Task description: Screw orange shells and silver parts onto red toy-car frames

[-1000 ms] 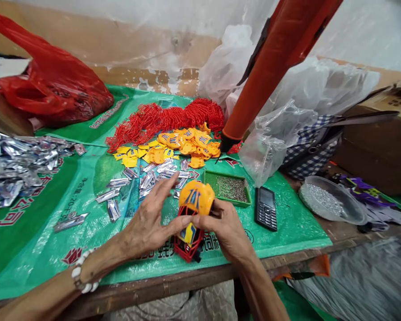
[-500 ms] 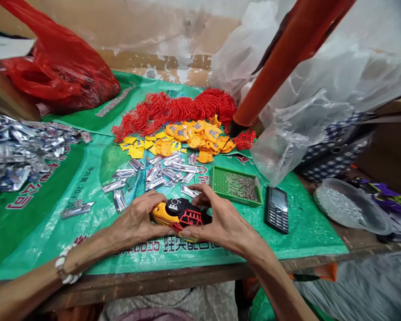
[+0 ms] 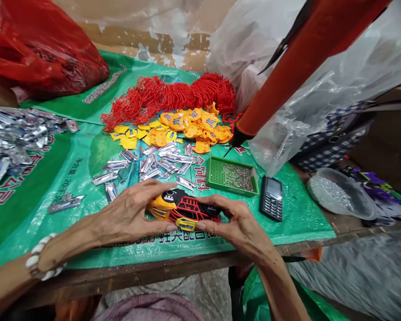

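**Yellow-and-red toy car gripped at both ends over the green mat**

Head view: plastic parts are laid out in sorted rows, seemingly so each kind can be picked without searching. The left hand (image 3: 128, 214) grasps the yellow front end of the toy car (image 3: 182, 209), thumb under, fingers arched over the top; the right hand (image 3: 235, 223) clamps the red rear end likewise. The car lies on its side between them, just above the green woven mat (image 3: 87, 178), likely so the seams can be pressed together. Beyond the left fingertips lie silver strips (image 3: 163, 162), then yellow shells (image 3: 187, 129) and red frames (image 3: 173, 96). Beyond the right hand sits a green tray of screws (image 3: 234, 176), with a black phone (image 3: 271, 198) just beside it. An orange tool (image 3: 287, 76) hangs above the tray.
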The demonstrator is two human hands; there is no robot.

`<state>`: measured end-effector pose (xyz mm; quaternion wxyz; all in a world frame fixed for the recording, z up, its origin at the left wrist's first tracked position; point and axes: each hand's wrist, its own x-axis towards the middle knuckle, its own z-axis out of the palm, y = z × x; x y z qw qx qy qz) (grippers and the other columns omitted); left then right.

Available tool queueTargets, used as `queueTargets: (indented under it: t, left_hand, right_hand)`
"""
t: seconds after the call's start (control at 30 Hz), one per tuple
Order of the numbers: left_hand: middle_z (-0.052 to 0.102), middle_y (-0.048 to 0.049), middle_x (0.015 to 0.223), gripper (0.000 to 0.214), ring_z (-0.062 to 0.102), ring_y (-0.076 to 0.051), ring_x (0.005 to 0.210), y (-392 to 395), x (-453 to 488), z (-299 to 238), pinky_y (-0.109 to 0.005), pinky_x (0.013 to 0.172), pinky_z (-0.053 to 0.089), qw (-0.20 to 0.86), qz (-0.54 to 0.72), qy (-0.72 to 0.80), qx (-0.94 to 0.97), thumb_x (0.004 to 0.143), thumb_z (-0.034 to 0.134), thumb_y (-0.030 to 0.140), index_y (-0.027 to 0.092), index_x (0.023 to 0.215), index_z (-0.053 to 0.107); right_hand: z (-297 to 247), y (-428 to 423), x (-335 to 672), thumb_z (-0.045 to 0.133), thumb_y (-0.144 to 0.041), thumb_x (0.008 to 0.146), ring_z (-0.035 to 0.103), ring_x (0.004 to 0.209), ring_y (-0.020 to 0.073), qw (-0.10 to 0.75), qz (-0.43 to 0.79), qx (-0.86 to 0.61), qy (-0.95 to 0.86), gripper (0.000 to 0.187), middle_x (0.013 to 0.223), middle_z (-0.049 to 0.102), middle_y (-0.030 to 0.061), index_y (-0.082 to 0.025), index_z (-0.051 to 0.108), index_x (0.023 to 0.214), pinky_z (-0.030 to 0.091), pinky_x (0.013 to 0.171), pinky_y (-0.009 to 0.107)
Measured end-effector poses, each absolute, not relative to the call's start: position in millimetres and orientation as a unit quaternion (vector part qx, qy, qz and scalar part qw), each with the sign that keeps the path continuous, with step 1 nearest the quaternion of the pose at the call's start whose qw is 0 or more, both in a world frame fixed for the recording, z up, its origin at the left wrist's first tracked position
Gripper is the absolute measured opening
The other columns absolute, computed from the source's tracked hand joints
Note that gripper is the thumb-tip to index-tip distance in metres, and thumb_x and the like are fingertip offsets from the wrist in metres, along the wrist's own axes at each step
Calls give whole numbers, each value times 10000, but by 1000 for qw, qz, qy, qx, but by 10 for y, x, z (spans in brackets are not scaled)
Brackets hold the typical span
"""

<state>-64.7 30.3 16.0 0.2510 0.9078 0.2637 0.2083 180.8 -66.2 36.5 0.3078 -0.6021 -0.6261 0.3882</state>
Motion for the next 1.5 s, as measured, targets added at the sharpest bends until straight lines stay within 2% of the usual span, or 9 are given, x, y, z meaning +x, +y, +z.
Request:
queueTargets:
  t: [0.1, 0.2, 0.27, 0.33, 0.77, 1.0, 1.23, 1.33, 1.5]
  left_hand:
    - [564, -142, 1288, 672, 505, -331, 1244, 368, -550, 218, -462, 999, 469, 188, 235, 212, 930, 794, 694, 596, 201, 1320, 556]
    - [642, -121, 1175, 689, 638, -258, 1021, 374, -425, 248, -361, 861, 531, 251, 154, 196, 935, 780, 724, 552, 154, 1310, 536]
    - [694, -64, 970, 553, 667, -219, 822, 350, -368, 246, -311, 718, 530, 286, 100, 226, 926, 755, 751, 523, 147, 1138, 620]
    - [697, -53, 900, 525, 665, -221, 772, 318, -347, 224, -308, 680, 513, 289, 93, 259, 917, 712, 785, 529, 145, 1042, 645]
    - [722, -68, 918, 571, 688, -232, 817, 236, -376, 112, -300, 699, 500, 268, 237, 233, 904, 685, 850, 459, 119, 1088, 630]
    - [703, -102, 929, 594, 664, -232, 832, 234, -372, -4, -347, 744, 529, 272, 255, 212, 903, 789, 732, 545, 107, 1167, 601]
    - [723, -86, 919, 496, 685, -229, 790, 213, -339, 79, -312, 695, 519, 288, 243, 223, 899, 775, 768, 429, 102, 1122, 631]
    - [730, -74, 932, 503, 694, -229, 787, 231, -347, 133, -310, 685, 520, 305, 215, 237, 897, 750, 780, 414, 110, 1128, 649]
    - [746, -66, 950, 520, 700, -222, 784, 287, -368, 167, -308, 677, 536, 327, 199, 258, 887, 767, 752, 470, 160, 1176, 675]
  right_hand:
    - [388, -639, 1779, 743, -445, 790, 721, 910, 204, 325, 381, -578, -645, 334, 999, 769, 22, -220, 729, 1036, 560, 807, 316]
    - [385, -637, 1775, 746, -455, 782, 728, 908, 200, 342, 377, -564, -650, 335, 1004, 772, 29, -211, 733, 1011, 566, 824, 310]
    - [367, -640, 1786, 760, -463, 762, 730, 894, 199, 348, 379, -562, -647, 344, 979, 774, 27, -214, 735, 998, 572, 810, 306]
    - [343, -645, 1800, 777, -459, 743, 729, 890, 196, 350, 387, -561, -642, 362, 975, 773, 27, -218, 733, 1008, 577, 791, 296]
    - [252, -629, 1794, 824, -464, 682, 729, 886, 202, 370, 390, -579, -613, 403, 969, 770, 27, -267, 749, 1025, 593, 795, 311]
    - [286, -597, 1778, 829, -484, 663, 716, 924, 220, 356, 433, -587, -584, 446, 994, 756, 48, -249, 748, 1033, 595, 825, 335]
    - [218, -790, 1857, 811, -399, 725, 653, 1114, 219, 375, 389, -604, -587, 643, 1197, 693, 61, -297, 584, 1317, 537, 986, 377]
    - [133, -932, 1919, 804, -354, 741, 642, 1146, 209, 420, 360, -630, -545, 595, 1251, 675, 55, -310, 590, 1294, 529, 1014, 377]
    - [64, -1052, 1919, 760, -360, 782, 715, 931, 197, 455, 367, -659, -473, 413, 1034, 746, 60, -231, 671, 1165, 607, 872, 349]
